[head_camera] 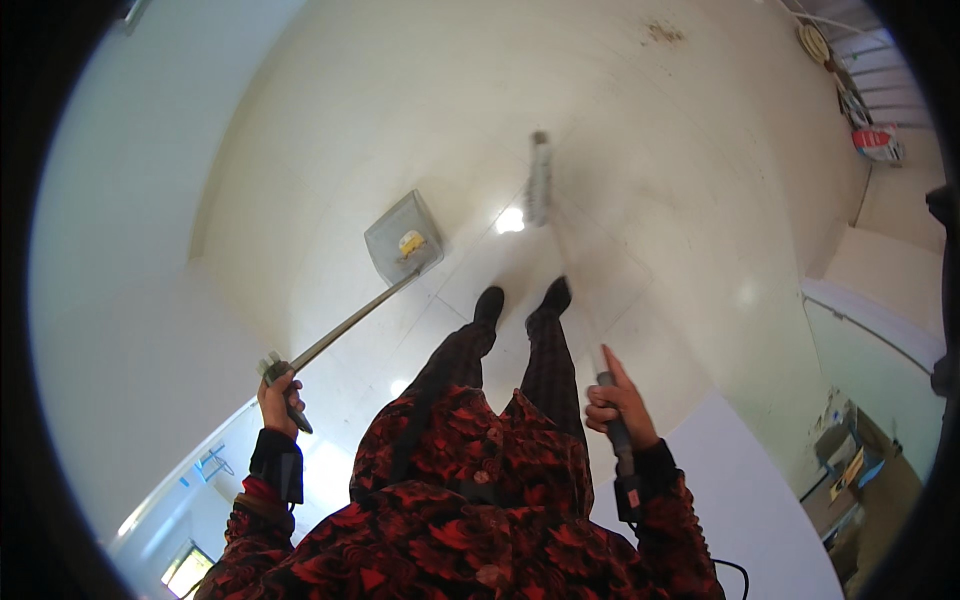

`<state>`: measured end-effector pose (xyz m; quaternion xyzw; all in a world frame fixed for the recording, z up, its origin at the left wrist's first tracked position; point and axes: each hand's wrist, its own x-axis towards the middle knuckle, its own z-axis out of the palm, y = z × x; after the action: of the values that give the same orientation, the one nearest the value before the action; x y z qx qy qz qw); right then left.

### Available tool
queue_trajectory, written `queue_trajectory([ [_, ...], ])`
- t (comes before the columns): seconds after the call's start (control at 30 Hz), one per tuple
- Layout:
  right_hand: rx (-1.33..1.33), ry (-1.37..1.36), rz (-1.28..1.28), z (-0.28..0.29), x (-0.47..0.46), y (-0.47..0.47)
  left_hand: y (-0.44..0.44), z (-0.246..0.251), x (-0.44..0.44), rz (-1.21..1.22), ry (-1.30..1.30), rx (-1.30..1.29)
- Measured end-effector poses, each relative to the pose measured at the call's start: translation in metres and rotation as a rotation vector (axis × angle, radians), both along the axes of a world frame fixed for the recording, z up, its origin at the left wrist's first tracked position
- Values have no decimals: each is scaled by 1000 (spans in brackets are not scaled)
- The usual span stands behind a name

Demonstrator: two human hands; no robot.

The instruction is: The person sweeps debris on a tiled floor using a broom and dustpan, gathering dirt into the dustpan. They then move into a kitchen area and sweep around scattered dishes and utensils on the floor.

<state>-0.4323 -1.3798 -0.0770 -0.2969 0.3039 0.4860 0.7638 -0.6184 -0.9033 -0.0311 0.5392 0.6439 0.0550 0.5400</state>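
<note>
My left hand (282, 399) grips the dark handle of a long-handled dustpan (390, 225). Its grey pan rests on the tiled floor ahead and left of my feet, with a yellow scrap (411, 243) and some brownish debris inside. In my right hand (622, 405) is the dark grip of a long-handled broom, index finger stretched along the shaft. The broom's head (538, 180) is blurred and stands over the floor in front of my shoes, right of the pan and apart from it. The broom's shaft is mostly lost in blur.
Brown crumbs (664, 31) lie on the floor far ahead, slightly right. A red and white bag (877, 142) stands by the right side. White walls rise at left and right. Cluttered shelves (847, 457) show at lower right, and a bright screen (187, 571) at lower left.
</note>
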Motion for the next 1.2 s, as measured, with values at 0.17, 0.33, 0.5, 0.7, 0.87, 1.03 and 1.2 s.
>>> queue_trajectory([
  [0.17, 315, -88, 318, -76, 75, 75, -22, 12, 4, 148, -4, 61],
  [0.33, 328, 287, 242, -142, 175, 140, -39, 32, 27, 216, 28, 112],
  [0.5, 478, 172, -19, -147, 243, 39, -66, 46, 67, 259, 78, 116],
  [0.7, 230, 97, -108, -83, 291, -75, -62, 39, 96, 248, 75, 88],
  [0.87, -10, -17, -114, -45, 305, -50, -37, 39, 90, 273, 83, 36],
  [1.03, -255, -64, -86, 1, 275, 20, -28, 46, 78, 308, 64, -10],
  [1.2, -33, 25, 122, 51, 265, 77, -40, 59, 71, 366, 80, -25],
])
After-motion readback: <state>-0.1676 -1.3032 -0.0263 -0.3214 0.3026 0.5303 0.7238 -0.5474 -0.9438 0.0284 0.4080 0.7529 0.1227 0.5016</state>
